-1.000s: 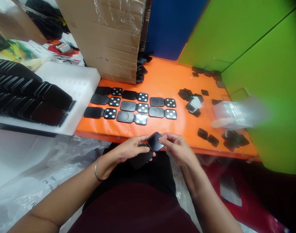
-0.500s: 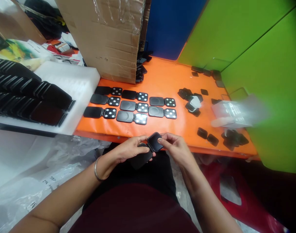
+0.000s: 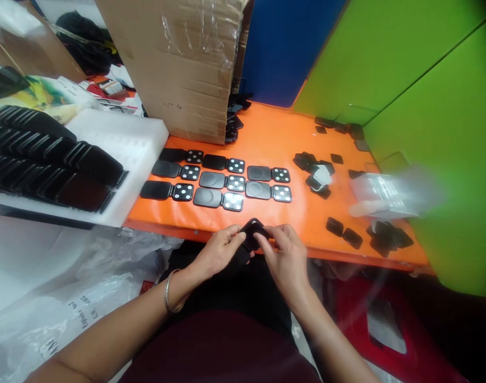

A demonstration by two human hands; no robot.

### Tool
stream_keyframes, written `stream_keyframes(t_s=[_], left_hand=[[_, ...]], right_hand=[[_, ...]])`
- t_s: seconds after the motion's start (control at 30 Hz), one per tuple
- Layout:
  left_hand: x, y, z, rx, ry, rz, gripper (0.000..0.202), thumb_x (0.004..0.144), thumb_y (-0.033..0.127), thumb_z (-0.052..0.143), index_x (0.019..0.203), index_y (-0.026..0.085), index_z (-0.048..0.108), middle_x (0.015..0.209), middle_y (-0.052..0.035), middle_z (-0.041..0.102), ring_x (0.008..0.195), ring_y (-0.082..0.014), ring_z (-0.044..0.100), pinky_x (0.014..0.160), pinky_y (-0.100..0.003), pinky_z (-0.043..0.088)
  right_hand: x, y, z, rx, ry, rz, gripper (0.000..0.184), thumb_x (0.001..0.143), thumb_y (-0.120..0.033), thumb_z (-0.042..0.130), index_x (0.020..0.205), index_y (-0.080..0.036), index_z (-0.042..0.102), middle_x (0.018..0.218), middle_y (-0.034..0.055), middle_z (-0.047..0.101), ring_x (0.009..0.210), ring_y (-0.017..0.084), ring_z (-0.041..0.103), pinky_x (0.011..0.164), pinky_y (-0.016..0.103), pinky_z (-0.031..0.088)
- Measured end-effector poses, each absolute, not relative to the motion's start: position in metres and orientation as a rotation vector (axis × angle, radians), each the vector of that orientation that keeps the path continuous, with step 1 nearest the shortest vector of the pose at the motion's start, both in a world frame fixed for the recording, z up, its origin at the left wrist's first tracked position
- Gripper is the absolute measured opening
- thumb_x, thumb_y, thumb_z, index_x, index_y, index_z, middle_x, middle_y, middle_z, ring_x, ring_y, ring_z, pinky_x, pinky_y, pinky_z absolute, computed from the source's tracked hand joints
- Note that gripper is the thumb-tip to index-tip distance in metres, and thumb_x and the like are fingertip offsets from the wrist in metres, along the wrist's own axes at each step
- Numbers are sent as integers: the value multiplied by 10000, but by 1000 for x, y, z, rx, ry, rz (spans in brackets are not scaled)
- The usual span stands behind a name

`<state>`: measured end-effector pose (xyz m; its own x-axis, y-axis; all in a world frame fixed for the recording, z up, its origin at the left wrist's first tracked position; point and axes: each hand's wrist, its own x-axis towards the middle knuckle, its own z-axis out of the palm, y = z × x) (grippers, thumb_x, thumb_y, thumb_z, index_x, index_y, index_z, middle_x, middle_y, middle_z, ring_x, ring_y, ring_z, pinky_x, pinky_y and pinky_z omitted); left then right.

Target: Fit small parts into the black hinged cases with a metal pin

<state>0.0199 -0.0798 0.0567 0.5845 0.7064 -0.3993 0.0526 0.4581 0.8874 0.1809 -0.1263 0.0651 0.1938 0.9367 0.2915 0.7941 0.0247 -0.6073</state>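
Note:
Over my lap, at the table's front edge, my left hand (image 3: 219, 251) is closed on a hinged black folding pad (image 3: 240, 259), its thumb near the hinge. My right hand (image 3: 286, 256) pinches a thin black square cover (image 3: 261, 231) at the pad's square half. The cover sits tilted there, and a pale spot shows beside it. My fingers hide much of the pad's underside. Just beyond, several similar opened pads (image 3: 211, 180) lie in rows, their square halves showing white dots.
The orange table (image 3: 267, 125) carries loose black plates (image 3: 307, 160) and a clear plastic box (image 3: 380, 194) at right. At left, a white foam tray (image 3: 147, 130) holds upright black pieces (image 3: 47, 143). A cardboard box (image 3: 179, 69) stands behind; a red stool (image 3: 354, 303) is below.
The square cover, lying flat over the pad's square half before, is now tilted and lets a pale spot show. My left thumb has moved up toward the hinge. The view has shifted slightly.

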Motion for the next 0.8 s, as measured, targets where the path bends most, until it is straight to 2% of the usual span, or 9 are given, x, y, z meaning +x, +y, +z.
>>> stream_keyframes(t_s=[0.13,0.23,0.4,0.6,0.7,0.8], left_hand=[[19,-79,56,1025,864,546,286,908,477,516,922,193,545,787,-12,659,682,-169,662,583,-241,513],[18,-78,57,1038,850,535,295,914,481,503,956,194,555,793,-15,656,673,-170,656,572,-246,511],[17,-78,59,1060,849,522,301,926,481,484,977,197,569,812,-19,658,649,-160,642,566,-246,500],[18,-79,63,1090,861,529,297,939,470,466,992,200,579,856,-13,659,683,-153,647,623,-250,511],[18,-80,61,1093,865,517,301,937,472,472,982,194,579,845,-19,663,692,-158,649,626,-250,512],[20,-81,58,1030,850,499,314,930,485,480,981,187,563,795,-24,662,681,-164,648,616,-256,517]], right_hand=[[177,-126,64,-1764,-1641,163,176,916,-332,553,964,-200,660,828,57,591,685,177,587,628,296,487],[177,-124,66,-1752,-1655,138,159,911,-326,568,955,-197,648,832,60,607,689,180,588,628,296,486],[179,-121,67,-1760,-1633,172,137,885,-322,606,932,-196,627,825,54,617,672,177,576,620,293,471],[181,-121,65,-1806,-1590,241,172,865,-340,619,937,-189,580,798,46,593,658,176,558,614,296,467],[181,-121,69,-1826,-1659,213,163,891,-343,572,935,-186,571,843,71,566,745,206,567,672,329,482],[182,-120,75,-1878,-1640,159,234,881,-383,562,985,-174,575,1005,136,513,915,269,551,731,391,493]])
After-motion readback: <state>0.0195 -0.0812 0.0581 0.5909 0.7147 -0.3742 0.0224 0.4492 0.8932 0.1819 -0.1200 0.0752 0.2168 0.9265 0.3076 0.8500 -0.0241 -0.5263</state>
